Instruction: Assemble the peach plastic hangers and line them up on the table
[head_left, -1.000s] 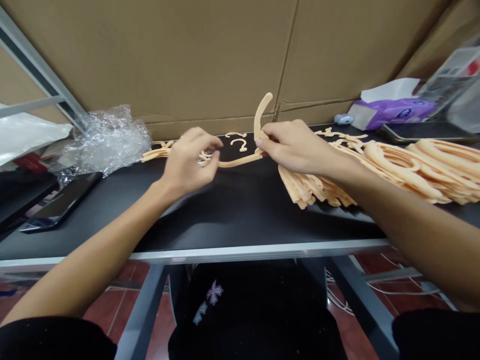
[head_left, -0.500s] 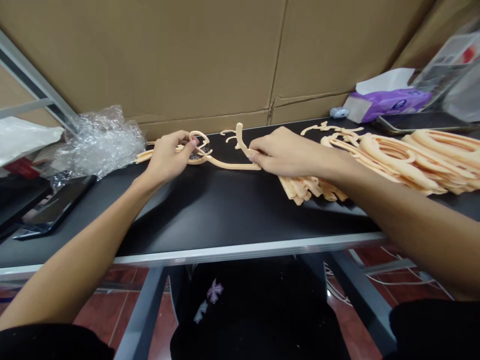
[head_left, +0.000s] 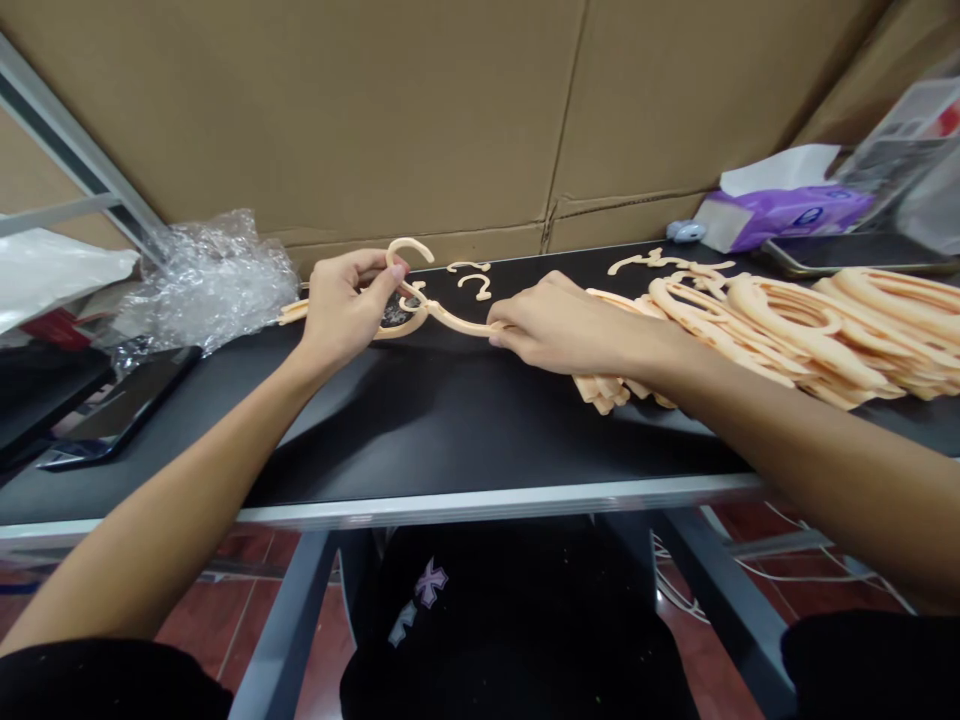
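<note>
A peach plastic clothes hanger (head_left: 461,324) spans the space between my two hands above the black table. My left hand (head_left: 341,305) is closed in a pinch near the base of its curved hook, which rises above the fingertips. My right hand (head_left: 551,320) grips the far end of the hanger's right arm; the fingers hide that end. Small loose hooks (head_left: 474,285) lie on the table just behind the hanger. Under and beside my right wrist sits a stack of peach hanger arms (head_left: 600,392).
A large pile of peach hanger pieces (head_left: 825,335) covers the right side. Behind it are a purple tissue pack (head_left: 787,215) and a phone (head_left: 862,252). Crumpled clear plastic wrap (head_left: 217,280) and a dark phone (head_left: 124,408) lie left. A cardboard wall (head_left: 360,120) closes the back.
The hook at my left hand has turned upward. The hanger's right arm has swung so that its upright end piece no longer shows above my right hand. The view has shifted slightly.
</note>
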